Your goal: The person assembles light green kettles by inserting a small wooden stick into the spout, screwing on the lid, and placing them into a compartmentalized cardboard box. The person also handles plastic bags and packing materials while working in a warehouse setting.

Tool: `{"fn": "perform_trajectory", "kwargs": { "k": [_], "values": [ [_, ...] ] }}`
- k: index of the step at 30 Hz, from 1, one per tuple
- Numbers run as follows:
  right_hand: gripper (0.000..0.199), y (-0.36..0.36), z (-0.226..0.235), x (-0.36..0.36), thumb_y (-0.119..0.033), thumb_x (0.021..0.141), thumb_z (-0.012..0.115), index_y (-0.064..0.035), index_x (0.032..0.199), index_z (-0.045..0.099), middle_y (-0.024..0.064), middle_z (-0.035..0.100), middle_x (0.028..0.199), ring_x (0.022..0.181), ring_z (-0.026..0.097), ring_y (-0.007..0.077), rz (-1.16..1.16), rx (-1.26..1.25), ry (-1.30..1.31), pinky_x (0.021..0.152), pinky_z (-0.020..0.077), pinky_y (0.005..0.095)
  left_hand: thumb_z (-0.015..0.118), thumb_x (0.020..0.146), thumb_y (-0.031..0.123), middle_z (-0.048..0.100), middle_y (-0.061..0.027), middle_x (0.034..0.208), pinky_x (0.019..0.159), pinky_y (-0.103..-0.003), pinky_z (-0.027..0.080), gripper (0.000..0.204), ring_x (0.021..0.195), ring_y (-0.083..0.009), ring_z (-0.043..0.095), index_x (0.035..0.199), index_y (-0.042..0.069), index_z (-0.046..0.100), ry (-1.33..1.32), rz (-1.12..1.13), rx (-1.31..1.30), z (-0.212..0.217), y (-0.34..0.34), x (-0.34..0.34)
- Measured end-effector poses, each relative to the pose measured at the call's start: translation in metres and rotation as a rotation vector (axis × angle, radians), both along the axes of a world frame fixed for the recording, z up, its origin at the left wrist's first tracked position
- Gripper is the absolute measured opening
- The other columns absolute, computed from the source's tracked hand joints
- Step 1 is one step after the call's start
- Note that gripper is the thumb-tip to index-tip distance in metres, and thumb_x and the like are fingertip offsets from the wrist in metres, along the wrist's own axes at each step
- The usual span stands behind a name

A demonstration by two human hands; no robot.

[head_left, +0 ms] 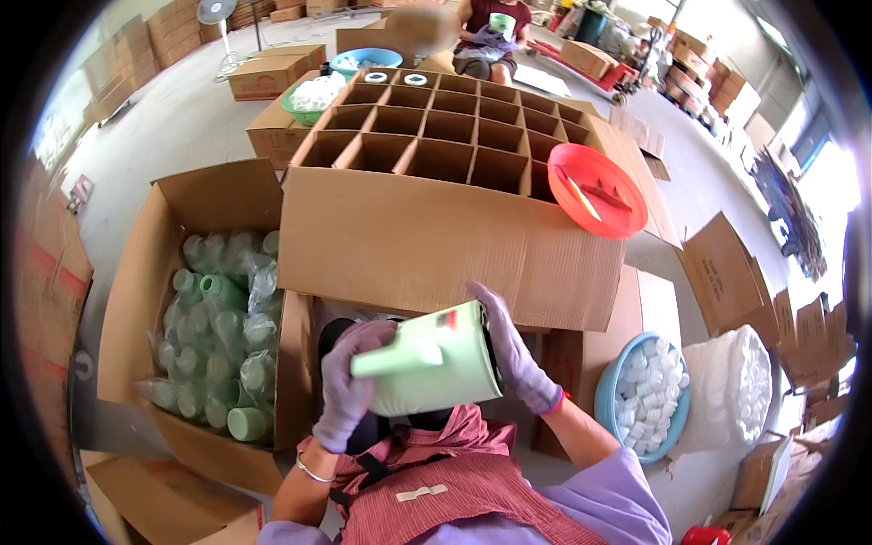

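Observation:
I hold a pale green plastic jug (436,359) with a straight handle in front of my chest, tipped on its side. My left hand (350,386), in a purple glove, grips the jug's base and handle side. My right hand (513,350), also gloved, is wrapped around the jug's open mouth end. Just beyond the jug stands a large cardboard box (436,236) divided into many empty cells; two far cells hold jugs (396,78).
An open carton (163,263) on my left is full of bagged green jugs (218,336). A blue basin of white caps (645,395) and a white bag (740,391) sit at my right. A red basin (595,191) rests on the box's corner. Another person (490,36) sits beyond.

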State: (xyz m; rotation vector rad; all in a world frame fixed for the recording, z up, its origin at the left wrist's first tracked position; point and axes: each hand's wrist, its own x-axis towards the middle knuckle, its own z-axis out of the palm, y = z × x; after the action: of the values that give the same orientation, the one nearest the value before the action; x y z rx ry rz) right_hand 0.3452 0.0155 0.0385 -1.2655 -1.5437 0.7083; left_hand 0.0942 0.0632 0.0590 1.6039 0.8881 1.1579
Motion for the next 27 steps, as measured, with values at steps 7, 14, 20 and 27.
{"fn": "perform_trajectory", "kwargs": {
  "k": [7,14,20,27],
  "values": [
    [0.066,0.009,-0.004,-0.005,-0.050,0.103,0.038,-0.0034,0.150,0.031,0.0141,0.036,0.151,0.142,0.031,0.0234,-0.003,-0.248,0.424,0.118,0.0217,0.0367,0.056,0.089,0.016,0.071,-0.0131,0.108,0.105,-0.045,0.041,0.023,0.107,-0.0294,0.065,0.102,0.005,0.070,0.321,0.034,0.572,0.015,0.005,0.006],
    [0.064,0.004,0.022,-0.008,-0.039,0.096,0.040,0.0017,0.145,0.037,0.0241,0.028,0.153,0.145,0.023,0.0376,0.223,0.077,0.077,0.118,0.0182,0.0459,0.056,0.096,0.017,0.072,-0.0153,0.105,0.098,-0.040,0.048,0.028,0.103,-0.0269,0.067,0.103,-0.007,0.069,0.108,0.067,0.144,0.012,-0.005,0.000],
    [0.075,0.016,0.051,-0.001,-0.054,0.094,0.047,0.0006,0.145,0.040,0.0244,0.030,0.152,0.144,0.028,0.0363,0.252,0.061,-0.056,0.118,0.0209,0.0446,0.061,0.095,0.021,0.069,-0.0169,0.113,0.101,-0.042,0.046,0.031,0.111,-0.0275,0.064,0.103,-0.008,0.068,-0.155,0.112,-0.044,-0.014,0.007,-0.010],
    [0.019,0.106,0.131,0.230,-0.021,0.088,0.064,-0.0068,0.100,0.069,0.0162,0.070,0.094,0.086,0.068,0.0324,-0.644,0.034,-0.831,0.077,0.0544,0.0413,0.056,0.100,0.021,0.071,-0.0112,0.100,0.078,-0.035,0.056,0.028,0.090,-0.0207,0.069,0.113,-0.001,0.064,-0.169,0.212,-0.295,-0.053,0.006,-0.039]
  ]
}}
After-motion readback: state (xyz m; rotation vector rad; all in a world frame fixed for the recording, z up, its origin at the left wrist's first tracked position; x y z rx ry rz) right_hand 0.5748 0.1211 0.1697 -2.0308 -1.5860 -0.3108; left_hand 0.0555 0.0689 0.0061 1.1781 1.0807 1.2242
